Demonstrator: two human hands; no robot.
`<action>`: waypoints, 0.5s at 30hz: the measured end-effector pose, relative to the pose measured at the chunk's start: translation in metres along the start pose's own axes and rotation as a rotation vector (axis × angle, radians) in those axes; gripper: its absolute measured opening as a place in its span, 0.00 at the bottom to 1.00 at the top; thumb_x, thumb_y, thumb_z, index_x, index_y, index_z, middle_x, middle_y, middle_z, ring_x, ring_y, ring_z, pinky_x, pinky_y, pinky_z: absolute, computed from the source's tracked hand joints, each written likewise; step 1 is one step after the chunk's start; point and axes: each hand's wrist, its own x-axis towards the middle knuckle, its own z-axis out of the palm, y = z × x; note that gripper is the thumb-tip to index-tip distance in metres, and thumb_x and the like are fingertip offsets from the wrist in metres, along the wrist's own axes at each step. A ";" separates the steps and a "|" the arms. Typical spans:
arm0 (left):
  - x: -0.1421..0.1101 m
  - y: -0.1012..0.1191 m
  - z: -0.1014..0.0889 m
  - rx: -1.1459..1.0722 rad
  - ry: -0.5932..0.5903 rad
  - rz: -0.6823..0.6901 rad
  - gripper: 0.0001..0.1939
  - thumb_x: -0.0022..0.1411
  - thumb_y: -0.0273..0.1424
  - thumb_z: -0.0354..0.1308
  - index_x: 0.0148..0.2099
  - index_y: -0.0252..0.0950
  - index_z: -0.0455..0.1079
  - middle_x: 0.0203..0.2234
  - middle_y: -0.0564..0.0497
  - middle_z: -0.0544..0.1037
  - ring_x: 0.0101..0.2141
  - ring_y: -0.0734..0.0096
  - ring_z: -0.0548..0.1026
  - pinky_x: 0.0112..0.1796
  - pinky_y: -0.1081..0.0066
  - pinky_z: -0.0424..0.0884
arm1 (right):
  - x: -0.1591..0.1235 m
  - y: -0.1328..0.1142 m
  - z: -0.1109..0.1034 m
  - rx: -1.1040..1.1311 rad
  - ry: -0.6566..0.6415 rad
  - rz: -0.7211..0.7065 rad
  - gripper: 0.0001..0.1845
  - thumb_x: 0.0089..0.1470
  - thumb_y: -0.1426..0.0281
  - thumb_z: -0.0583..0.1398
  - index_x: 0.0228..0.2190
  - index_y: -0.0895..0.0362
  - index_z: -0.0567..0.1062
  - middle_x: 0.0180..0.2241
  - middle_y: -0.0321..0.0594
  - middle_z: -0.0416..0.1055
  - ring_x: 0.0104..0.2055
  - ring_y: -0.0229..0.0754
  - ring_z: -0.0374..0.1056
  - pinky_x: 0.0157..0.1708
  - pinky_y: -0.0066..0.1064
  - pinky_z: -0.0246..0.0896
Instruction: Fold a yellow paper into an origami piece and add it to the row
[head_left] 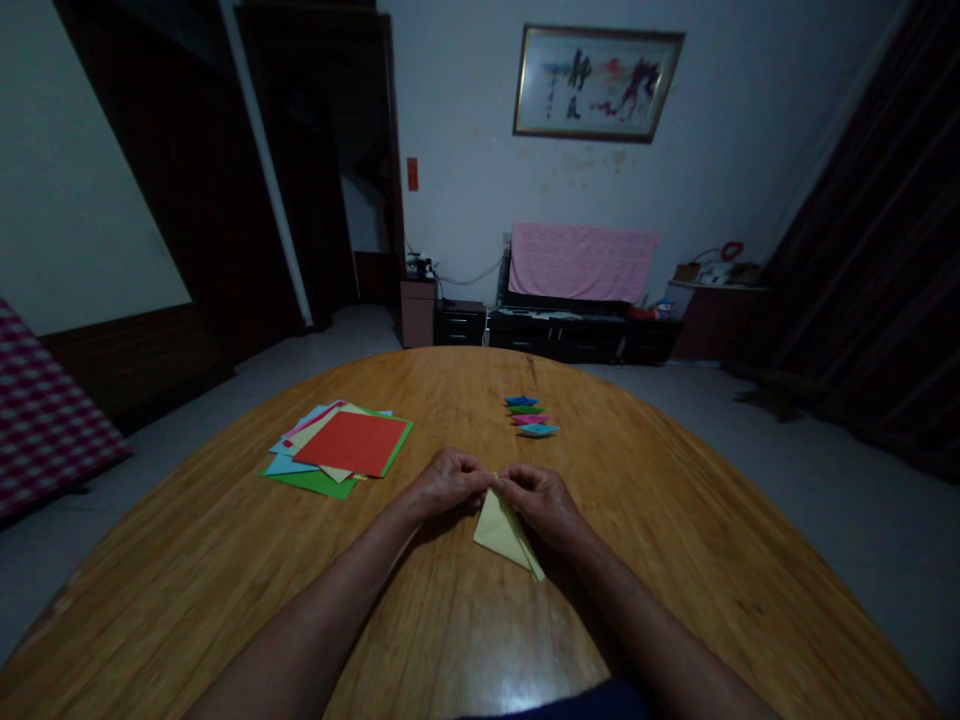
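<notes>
A folded piece of pale yellow paper (pixel 501 528) is between my two hands, its narrow top end under my fingertips and its wider end pointing toward me. My left hand (pixel 451 482) pinches that top end from the left. From the right, my right hand (pixel 541 500) pinches the same end, thumb and forefinger close to the left ones. A narrow folded strip runs down the paper's right side. Beyond my hands, several small folded paper boats (pixel 534 420) in blue, green, pink and light blue stand in a row.
A loose stack of coloured paper sheets, a red sheet (pixel 352 443) on top, lies to the left on the round wooden table (pixel 420 640). Farther off stand a low black cabinet (pixel 555 335) and a pink cloth (pixel 581 262) draped over something.
</notes>
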 end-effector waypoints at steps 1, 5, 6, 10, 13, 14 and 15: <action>0.000 0.001 0.000 -0.014 0.001 -0.009 0.13 0.49 0.37 0.59 0.22 0.32 0.67 0.15 0.53 0.68 0.16 0.79 0.63 0.20 0.75 0.54 | 0.000 0.000 0.000 -0.012 -0.017 0.000 0.18 0.45 0.56 0.61 0.24 0.60 0.74 0.19 0.34 0.63 0.21 0.33 0.55 0.20 0.25 0.49; -0.005 0.005 -0.001 -0.066 -0.045 -0.013 0.13 0.48 0.38 0.61 0.25 0.32 0.67 0.16 0.53 0.68 0.17 0.79 0.63 0.20 0.76 0.55 | 0.000 0.002 -0.002 -0.045 -0.075 -0.029 0.16 0.47 0.57 0.61 0.24 0.60 0.73 0.18 0.32 0.61 0.20 0.32 0.54 0.19 0.24 0.47; -0.006 0.005 -0.001 -0.072 -0.048 -0.011 0.13 0.48 0.37 0.61 0.25 0.32 0.67 0.16 0.53 0.68 0.17 0.80 0.63 0.20 0.76 0.55 | 0.000 0.002 -0.002 -0.042 -0.068 -0.032 0.16 0.46 0.58 0.61 0.24 0.60 0.73 0.18 0.32 0.61 0.20 0.32 0.54 0.19 0.24 0.47; -0.008 0.002 0.003 -0.192 -0.034 0.025 0.10 0.50 0.34 0.60 0.26 0.33 0.66 0.17 0.56 0.65 0.17 0.81 0.61 0.21 0.77 0.55 | 0.000 -0.001 0.000 0.021 -0.024 0.017 0.16 0.45 0.58 0.61 0.24 0.60 0.73 0.18 0.32 0.61 0.19 0.31 0.53 0.19 0.24 0.47; -0.010 0.000 0.007 -0.284 -0.037 0.058 0.08 0.50 0.32 0.59 0.27 0.33 0.65 0.17 0.57 0.63 0.17 0.82 0.60 0.21 0.78 0.55 | 0.000 -0.002 0.001 0.032 -0.016 0.045 0.16 0.43 0.59 0.61 0.22 0.61 0.72 0.17 0.33 0.61 0.19 0.32 0.54 0.19 0.24 0.48; -0.010 0.001 0.008 -0.294 -0.043 0.059 0.08 0.50 0.32 0.59 0.27 0.33 0.65 0.17 0.57 0.62 0.17 0.82 0.60 0.21 0.78 0.55 | 0.001 -0.003 0.001 0.025 -0.001 0.045 0.15 0.43 0.59 0.61 0.22 0.60 0.72 0.17 0.33 0.61 0.20 0.32 0.54 0.19 0.24 0.48; -0.010 0.001 0.009 -0.296 -0.041 0.062 0.07 0.50 0.32 0.58 0.28 0.33 0.65 0.17 0.57 0.63 0.17 0.82 0.60 0.21 0.78 0.55 | 0.001 -0.003 0.001 0.014 0.023 0.041 0.14 0.42 0.60 0.60 0.21 0.60 0.72 0.17 0.33 0.61 0.20 0.32 0.54 0.19 0.24 0.48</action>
